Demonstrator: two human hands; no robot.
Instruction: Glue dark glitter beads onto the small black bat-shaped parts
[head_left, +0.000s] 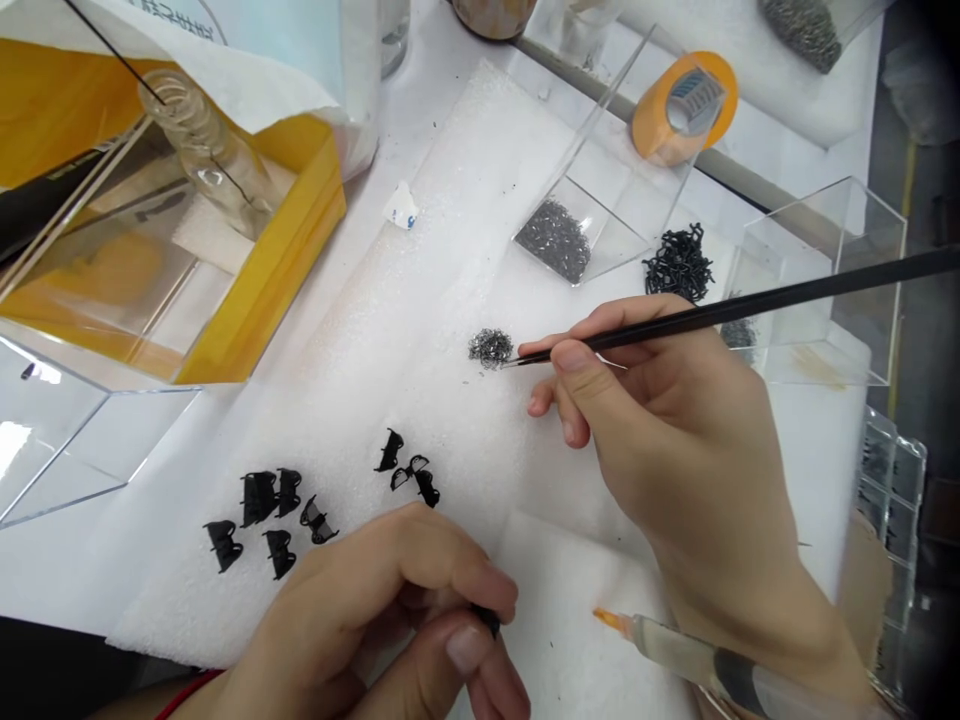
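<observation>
My right hand grips slim black tweezers between thumb and fingers. Their fine metal tip reaches the right edge of a small pile of tiny dark metallic bits on the white foam sheet. At the lower middle, my left hand is closed, thumb and index finger pinching a small black piece that is mostly hidden. Several miniature black glasses frames lie left of this hand. A smaller group of black frames lies just above its knuckles.
Clear box with dark bits, black curved pieces and orange tape roll lie upper right. Another clear box stands behind my right hand. An orange-tipped pen-like tube lies by my right wrist. Left is a yellow-edged box.
</observation>
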